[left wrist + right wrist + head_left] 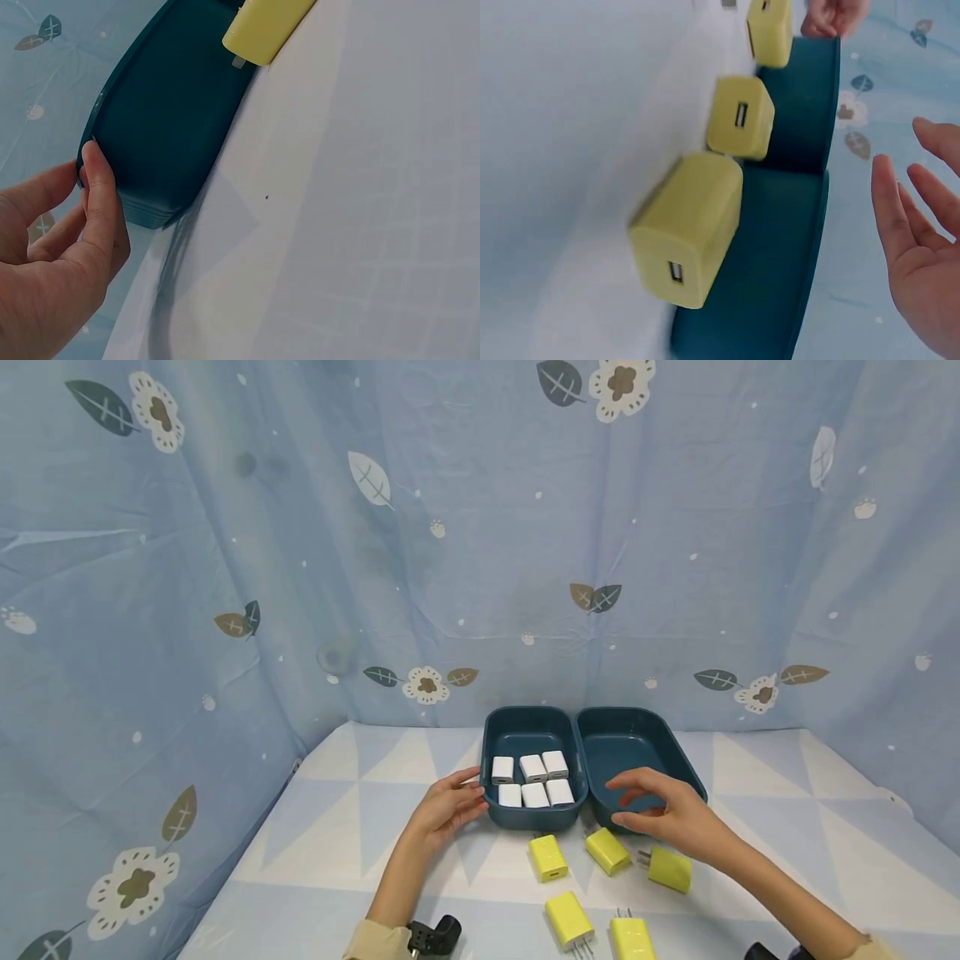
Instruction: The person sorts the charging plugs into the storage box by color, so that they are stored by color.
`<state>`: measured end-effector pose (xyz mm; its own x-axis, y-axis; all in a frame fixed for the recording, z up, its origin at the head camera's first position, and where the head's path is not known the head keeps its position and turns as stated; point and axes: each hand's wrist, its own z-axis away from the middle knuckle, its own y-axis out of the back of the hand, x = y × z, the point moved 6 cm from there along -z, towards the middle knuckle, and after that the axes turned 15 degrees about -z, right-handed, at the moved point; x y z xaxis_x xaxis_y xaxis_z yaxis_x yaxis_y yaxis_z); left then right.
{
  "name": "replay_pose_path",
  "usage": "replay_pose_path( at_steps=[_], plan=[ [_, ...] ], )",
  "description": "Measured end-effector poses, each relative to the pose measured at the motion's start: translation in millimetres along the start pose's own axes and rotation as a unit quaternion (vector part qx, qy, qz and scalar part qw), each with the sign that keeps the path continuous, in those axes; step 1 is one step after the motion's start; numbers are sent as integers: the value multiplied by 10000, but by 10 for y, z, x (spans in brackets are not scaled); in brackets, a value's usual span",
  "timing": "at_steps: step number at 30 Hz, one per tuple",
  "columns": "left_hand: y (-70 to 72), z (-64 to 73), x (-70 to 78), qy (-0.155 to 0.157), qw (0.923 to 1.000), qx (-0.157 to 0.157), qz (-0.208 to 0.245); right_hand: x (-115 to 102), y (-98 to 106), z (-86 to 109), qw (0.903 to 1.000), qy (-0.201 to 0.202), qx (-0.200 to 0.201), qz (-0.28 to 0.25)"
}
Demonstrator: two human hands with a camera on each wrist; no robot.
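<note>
My left hand (444, 811) is at the left side of a dark teal tray (525, 819), its fairly straight fingers touching the rim. In the left wrist view, fingertips (91, 154) meet the tray's corner. That tray holds several white charger plugs (534, 768) in two rows. Over the front of a second teal tray (626, 747) hovers my right hand (678, 814), thumb and fingers spread apart with nothing between them. Below the right hand lies a yellow charger plug (670, 869); two others, a yellow plug (607, 851) and a yellow plug (548, 858), lie before the trays.
Nearer to me lie another yellow plug (569, 919) and a yellow plug (632, 938), prongs showing. The trays stand side by side on a patterned tablecloth (315, 852), close to a blue flowered curtain (480, 552). The right tray's visible floor is bare.
</note>
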<state>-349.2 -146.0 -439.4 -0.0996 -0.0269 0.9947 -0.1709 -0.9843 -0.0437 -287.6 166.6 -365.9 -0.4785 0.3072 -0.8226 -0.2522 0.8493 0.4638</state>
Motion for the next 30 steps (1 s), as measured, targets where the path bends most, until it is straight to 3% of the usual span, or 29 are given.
replay_pose_path(
  at_steps=[8, 11, 16, 23, 30],
  plan=[
    [-64, -5, -43, 86, 9999, -97, -14, -214, -272, 425, 9968, -256, -637, -416],
    [-79, 1, -49, 128, 9999, -88, -52, -293, -395, 562, 9938, -159, -1063, -273],
    [-89, 9, -29, 125, 9999, -86, -58, -345, -533, 752, 9859, 227, -1602, 421],
    [-30, 23, 21, 59, 9999, 38, -125, -246, -555, 851, 9764, 92, -1786, 1208],
    [-34, 44, 90, -109, 9991, 62, -414, -50, -537, 928, 9720, -538, -1708, 1519]
  ],
)
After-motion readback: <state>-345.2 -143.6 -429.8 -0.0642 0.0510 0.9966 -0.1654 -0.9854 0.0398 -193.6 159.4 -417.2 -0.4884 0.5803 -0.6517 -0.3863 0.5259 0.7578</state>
